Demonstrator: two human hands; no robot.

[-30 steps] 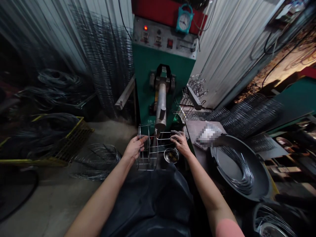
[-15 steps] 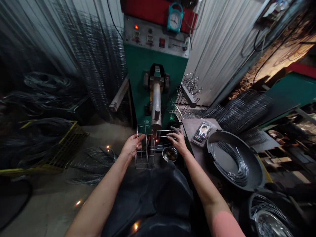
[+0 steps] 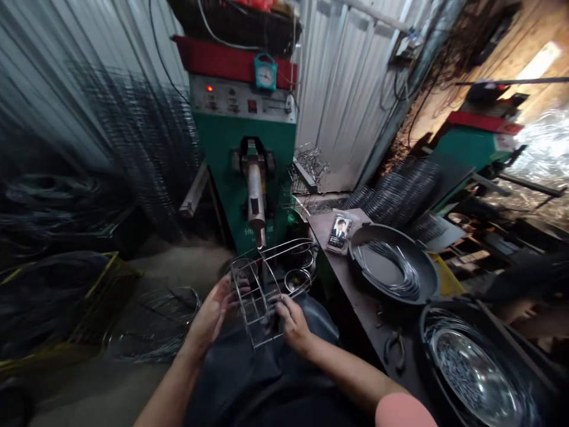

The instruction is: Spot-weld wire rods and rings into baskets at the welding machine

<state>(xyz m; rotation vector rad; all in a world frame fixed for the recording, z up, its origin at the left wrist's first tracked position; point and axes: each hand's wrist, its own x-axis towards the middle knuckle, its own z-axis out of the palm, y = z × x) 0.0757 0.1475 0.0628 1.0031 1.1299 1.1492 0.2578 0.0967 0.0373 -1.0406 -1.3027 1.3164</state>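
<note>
A wire rack [image 3: 267,341] of thin metal rods, with a gridded end and long curved rods, is tilted in front of my lap. My left hand [image 3: 217,305] is at its left side, fingers bent around the wires and somewhat blurred. The thumb and fingers of my right hand [image 3: 291,323] close on its lower right edge. Just beyond the rack, the metal arm [image 3: 255,193] of a green machine [image 3: 217,172] points down towards me. The arm's tip is close to the rack's upper rods; whether they touch I cannot tell.
On the right bench [image 3: 329,261] are a phone [image 3: 338,232], a black pan [image 3: 355,258] of wire rings and pliers [image 3: 395,351]. A metal bowl [image 3: 498,379] of small parts is nearer. Small bowls [image 3: 297,281] stand behind the rack. Left are wire bundles [image 3: 155,320] and a yellow crate [image 3: 95,284].
The rack has turned and come nearer to my body. My right hand has moved from the far rods to the rack's near right edge. Sparks are gone; the view has swung right.
</note>
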